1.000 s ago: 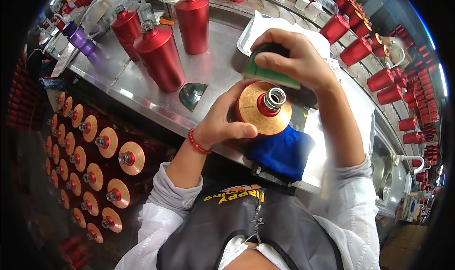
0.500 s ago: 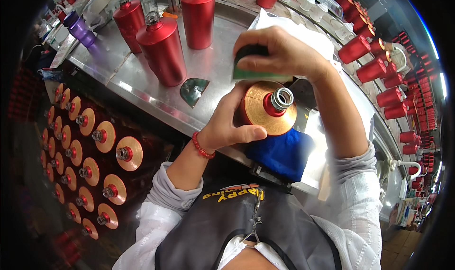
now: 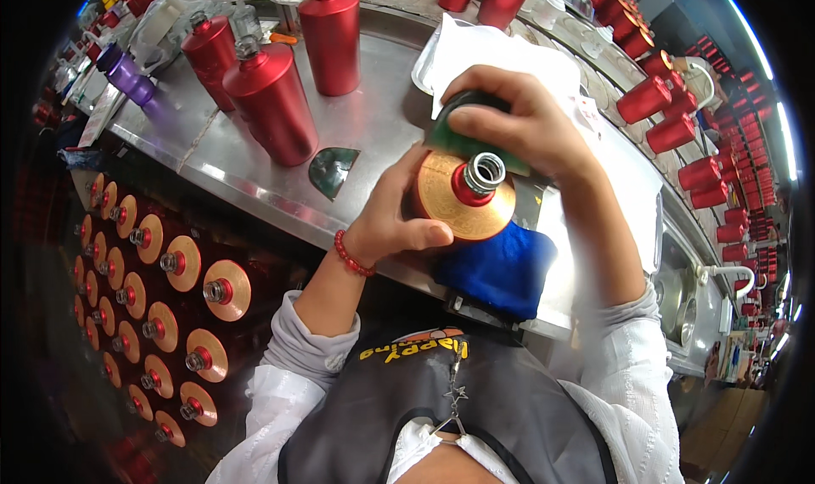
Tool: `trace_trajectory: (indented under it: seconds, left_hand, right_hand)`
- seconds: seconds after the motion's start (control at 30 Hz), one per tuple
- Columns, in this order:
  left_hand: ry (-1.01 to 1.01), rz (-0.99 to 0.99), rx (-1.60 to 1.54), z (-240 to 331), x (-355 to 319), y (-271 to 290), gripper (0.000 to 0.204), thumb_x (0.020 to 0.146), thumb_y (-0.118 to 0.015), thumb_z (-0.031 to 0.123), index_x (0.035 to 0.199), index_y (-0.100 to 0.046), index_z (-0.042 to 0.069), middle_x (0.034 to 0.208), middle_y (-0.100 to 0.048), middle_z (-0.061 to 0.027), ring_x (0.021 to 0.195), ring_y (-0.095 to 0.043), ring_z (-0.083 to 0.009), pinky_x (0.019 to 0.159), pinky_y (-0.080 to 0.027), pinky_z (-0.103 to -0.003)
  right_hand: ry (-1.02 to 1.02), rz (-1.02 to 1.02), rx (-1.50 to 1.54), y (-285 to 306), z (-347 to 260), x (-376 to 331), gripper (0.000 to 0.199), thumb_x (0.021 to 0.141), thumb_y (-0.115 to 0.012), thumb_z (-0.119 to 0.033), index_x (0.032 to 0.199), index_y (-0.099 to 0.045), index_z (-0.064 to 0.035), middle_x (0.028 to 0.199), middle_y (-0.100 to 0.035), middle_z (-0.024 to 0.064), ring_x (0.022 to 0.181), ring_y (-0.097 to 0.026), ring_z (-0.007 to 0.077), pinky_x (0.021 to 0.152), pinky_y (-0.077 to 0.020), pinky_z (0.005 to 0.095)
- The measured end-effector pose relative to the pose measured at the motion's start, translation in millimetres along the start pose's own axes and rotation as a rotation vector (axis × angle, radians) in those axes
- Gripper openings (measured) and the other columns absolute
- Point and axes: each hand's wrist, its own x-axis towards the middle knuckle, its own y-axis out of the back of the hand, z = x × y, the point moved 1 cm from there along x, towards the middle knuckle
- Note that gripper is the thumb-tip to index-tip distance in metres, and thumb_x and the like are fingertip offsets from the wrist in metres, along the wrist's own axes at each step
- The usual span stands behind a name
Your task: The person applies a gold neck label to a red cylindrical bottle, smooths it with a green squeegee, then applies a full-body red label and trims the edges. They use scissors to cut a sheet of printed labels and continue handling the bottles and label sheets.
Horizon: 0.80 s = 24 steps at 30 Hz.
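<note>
A red glass bottle with a gold patterned shoulder and a clear open neck stands in front of me, its mouth tilted toward me. My left hand is wrapped round its left side, thumb against the gold rim. My right hand grips a green tool with a rounded black back, its kind not clear. The tool sits at the bottle's far edge, and whether it touches is hard to tell. Beneath the bottle lies a blue cloth pad.
Three plain red bottles stand on the metal table, near a dark green flat piece. Racked gold-shouldered bottles fill the lower left. White paper lies behind my right hand. Red bottles line a conveyor at right.
My right hand has brought the green tool down closer to the bottle's gold shoulder. The whole view has shifted slightly; my left hand keeps its hold on the bottle.
</note>
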Motion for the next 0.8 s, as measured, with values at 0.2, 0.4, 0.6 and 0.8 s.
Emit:
trace_trajectory:
  seconds: [0.2,0.4,0.6,0.8]
  left_hand:
    - [-0.122,0.076,0.127,-4.9,4.4,-2.4,0.110,0.073,-0.082,0.053,0.147,-0.028,-0.006,0.137,-0.050,-0.0169,0.126,-0.052,-0.0232,0.108,-0.039,-0.037]
    - [-0.570,0.239,0.926,-7.3,-15.6,-6.2,0.081,0.091,-0.064,0.052,0.146,-0.036,0.001,0.136,-0.051,-0.0217,0.130,-0.047,-0.0373,0.118,-0.020,-0.051]
    - [-0.836,0.326,1.585,2.1,-37.7,-38.0,0.027,0.091,-0.065,0.022,0.118,-0.067,0.018,0.123,-0.060,-0.0091,0.118,-0.053,-0.0293,0.119,-0.011,-0.058]
    - [-0.878,0.255,1.411,9.6,-41.7,-52.2,0.028,0.081,-0.072,0.016,0.108,-0.069,0.022,0.119,-0.056,-0.0110,0.118,-0.050,-0.0274,0.119,-0.015,-0.059]
  right_hand:
    - [-0.143,0.347,0.116,-10.2,8.8,-34.8,0.026,0.092,-0.069,-0.023,0.101,-0.067,0.0010,0.089,-0.067,0.0050,0.081,-0.061,0.0105,0.074,-0.0514,0.0263]
    - [-0.239,0.373,0.165,-13.2,19.3,-44.6,0.029,0.093,-0.068,-0.024,0.104,-0.066,0.0022,0.091,-0.067,0.0064,0.084,-0.062,0.0110,0.076,-0.0517,0.0256]
    - [-0.223,0.347,0.146,-13.2,17.8,-47.0,0.027,0.095,-0.068,-0.022,0.106,-0.064,0.0017,0.094,-0.066,0.0046,0.086,-0.060,0.0084,0.077,-0.0508,0.0231]
    - [-0.214,0.374,0.150,-13.2,14.1,-52.4,0.027,0.095,-0.068,-0.024,0.106,-0.065,0.0004,0.093,-0.066,0.0033,0.086,-0.060,0.0078,0.078,-0.0503,0.0235]
